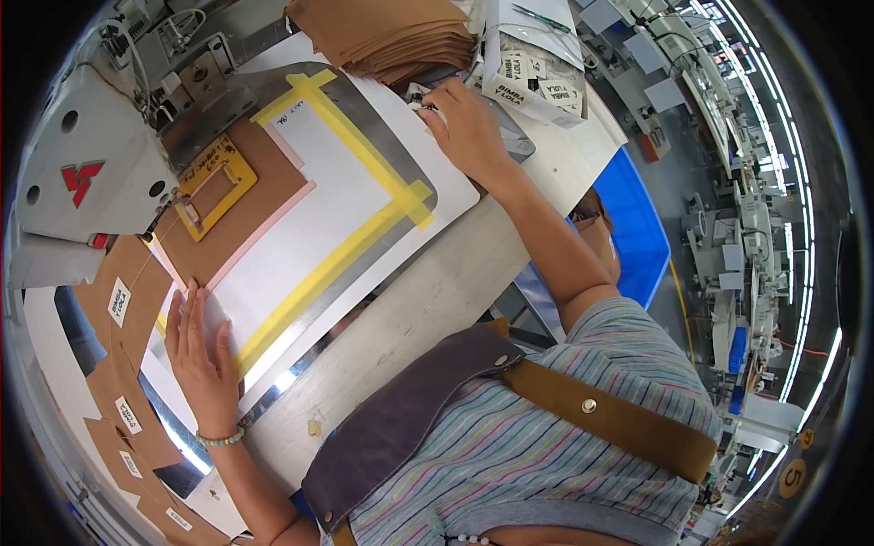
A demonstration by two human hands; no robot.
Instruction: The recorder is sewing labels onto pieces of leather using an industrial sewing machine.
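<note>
My left hand (196, 355) lies flat with its fingers stretched out, the tips at the corner of a brown fabric panel (246, 218) with pink strips along its edges. On the panel sits a yellow frame (217, 187) close to the sewing machine head (100, 173). Beneath is a white sheet (337, 196) bordered by yellow tape (319, 264). My right hand (469, 132) is at the far side of the table, its fingers bent together by some small pale and dark things (419, 98); what they pinch is too small to name.
A stack of brown panels (387, 36) lies at the back, beside a white box (533, 68) of labels with a thin green tool (539, 18) on top. Labelled brown pieces (123, 300) run down the left. A blue bin (637, 227) stands right of the table.
</note>
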